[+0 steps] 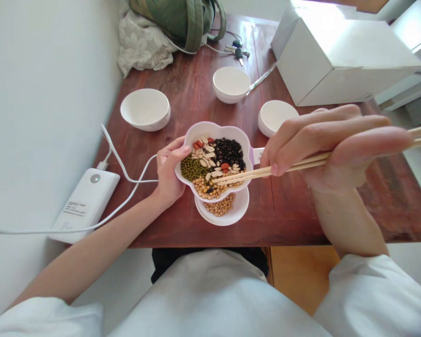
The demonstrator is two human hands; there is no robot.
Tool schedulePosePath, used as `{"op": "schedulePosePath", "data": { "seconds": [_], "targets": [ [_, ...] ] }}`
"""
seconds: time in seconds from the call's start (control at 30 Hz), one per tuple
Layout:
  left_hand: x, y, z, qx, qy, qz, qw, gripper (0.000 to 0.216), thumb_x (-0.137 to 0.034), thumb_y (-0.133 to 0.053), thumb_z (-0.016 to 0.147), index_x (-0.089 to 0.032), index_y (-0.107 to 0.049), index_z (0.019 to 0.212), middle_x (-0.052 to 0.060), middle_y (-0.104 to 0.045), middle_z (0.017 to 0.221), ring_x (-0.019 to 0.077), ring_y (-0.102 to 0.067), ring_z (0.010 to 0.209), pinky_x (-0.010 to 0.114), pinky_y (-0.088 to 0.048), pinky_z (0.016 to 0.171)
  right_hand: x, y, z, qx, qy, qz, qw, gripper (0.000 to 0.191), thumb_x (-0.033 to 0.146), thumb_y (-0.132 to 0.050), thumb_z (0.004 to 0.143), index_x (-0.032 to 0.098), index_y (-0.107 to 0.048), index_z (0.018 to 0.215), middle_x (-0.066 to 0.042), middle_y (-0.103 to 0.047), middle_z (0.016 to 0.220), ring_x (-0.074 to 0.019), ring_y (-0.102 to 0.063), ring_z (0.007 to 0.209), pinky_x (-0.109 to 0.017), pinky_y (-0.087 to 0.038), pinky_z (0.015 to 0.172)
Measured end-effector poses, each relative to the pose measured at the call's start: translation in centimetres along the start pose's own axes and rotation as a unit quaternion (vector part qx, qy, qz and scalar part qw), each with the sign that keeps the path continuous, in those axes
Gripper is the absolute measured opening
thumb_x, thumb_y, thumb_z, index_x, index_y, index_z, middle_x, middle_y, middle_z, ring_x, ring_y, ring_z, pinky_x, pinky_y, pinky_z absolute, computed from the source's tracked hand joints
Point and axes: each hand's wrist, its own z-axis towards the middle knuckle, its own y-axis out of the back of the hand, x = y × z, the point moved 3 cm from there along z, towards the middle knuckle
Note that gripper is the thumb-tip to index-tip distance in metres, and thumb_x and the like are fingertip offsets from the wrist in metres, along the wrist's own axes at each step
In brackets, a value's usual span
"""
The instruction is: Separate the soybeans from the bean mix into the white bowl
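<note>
My left hand (171, 168) grips the left rim of a white, lilac-edged flower-shaped dish (214, 128), thumb on top. In the dish lie black beans (229, 150), green mung beans (191, 167), pale and red peanuts (204, 154), and yellow soybeans (200, 184), partly mixed. A pair of wooden chopsticks (291, 167) is held in my right hand (326, 145), closed around them, with the tips touching the soybeans. Below the dish's near edge, partly hidden by it, stands a small white bowl (243, 206) with soybeans (220, 206) inside.
White bowls stand behind: one at left (145, 110), one at back (231, 84), one at right (277, 117). A white box (337, 56), keys (237, 51) and a green bag (175, 18) lie farther back. A cabled power bank (87, 201) sits by the left wall.
</note>
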Motion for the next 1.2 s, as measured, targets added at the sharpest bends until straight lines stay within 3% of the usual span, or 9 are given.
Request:
{"op": "schedulePosePath", "data": {
  "seconds": [0.17, 0.37, 0.47, 0.67, 0.9, 1.2],
  "targets": [
    [0.0, 0.0, 0.1, -0.001, -0.003, -0.002, 1.0, 0.022, -0.036, -0.08, 0.077, -0.02, -0.082, 0.092, 0.008, -0.08, 0.088, 0.0323, -0.078, 0.1, 0.036, -0.067, 0.072, -0.4, -0.1, 0.4, -0.001, 0.014, 0.027, 1.0, 0.072, 0.049, -0.035, 0.115, 0.017, -0.071, 0.062, 0.0, -0.072, 0.062, -0.0122, -0.075, 0.063, -0.024, -0.055, 0.053],
    [0.2, 0.2, 0.2, -0.004, -0.011, -0.005, 1.0, 0.019, -0.036, -0.082, 0.077, -0.019, -0.08, 0.084, 0.008, -0.079, 0.084, 0.0316, -0.079, 0.096, 0.035, -0.066, 0.071, -1.4, -0.3, -0.2, -0.036, -0.02, 0.102, 0.994, 0.072, 0.048, -0.039, 0.115, 0.015, -0.07, 0.058, -0.004, -0.068, 0.055, -0.0083, -0.063, 0.047, -0.021, -0.041, 0.041],
    [0.1, 0.2, 0.2, -0.005, -0.016, -0.002, 1.0, 0.018, -0.036, -0.081, 0.078, -0.019, -0.081, 0.085, 0.007, -0.079, 0.084, 0.0308, -0.079, 0.096, 0.033, -0.065, 0.069, -2.3, -0.5, -0.5, -0.062, -0.028, 0.115, 0.991, 0.074, 0.046, -0.033, 0.116, 0.015, -0.072, 0.061, -0.004, -0.067, 0.056, -0.0097, -0.067, 0.05, -0.02, -0.043, 0.042],
    [0.2, 0.1, 0.2, 0.003, -0.024, 0.0, 1.0, 0.022, -0.038, -0.081, 0.079, -0.018, -0.081, 0.087, 0.008, -0.079, 0.083, 0.0287, -0.079, 0.092, 0.032, -0.063, 0.068, -1.9, -1.4, 0.6, -0.004, -0.011, 0.104, 0.994, 0.073, 0.05, -0.036, 0.114, 0.017, -0.074, 0.062, 0.001, -0.062, 0.054, -0.0056, -0.059, 0.046, -0.018, -0.038, 0.043],
    [0.1, 0.1, 0.2, 0.003, -0.026, -0.005, 1.0, 0.017, -0.036, -0.082, 0.078, -0.019, -0.079, 0.079, 0.005, -0.076, 0.078, 0.0259, -0.077, 0.086, 0.029, -0.061, 0.063, -0.3, -1.3, 0.5, -0.012, 0.008, 0.086, 0.996, 0.067, 0.046, -0.042, 0.113, 0.015, -0.07, 0.061, -0.001, -0.07, 0.059, -0.0086, -0.069, 0.054, -0.02, -0.051, 0.05],
    [-0.1, -0.1, 0.1, -0.007, -0.011, 0.01, 1.0, 0.018, -0.038, -0.081, 0.077, -0.021, -0.078, 0.081, 0.006, -0.078, 0.082, 0.0306, -0.078, 0.095, 0.034, -0.066, 0.068, -0.1, -1.1, 0.3, -0.008, 0.001, 0.067, 0.998, 0.071, 0.048, -0.036, 0.115, 0.016, -0.069, 0.06, -0.002, -0.071, 0.06, -0.0108, -0.074, 0.059, -0.021, -0.051, 0.048]
  ]
}}
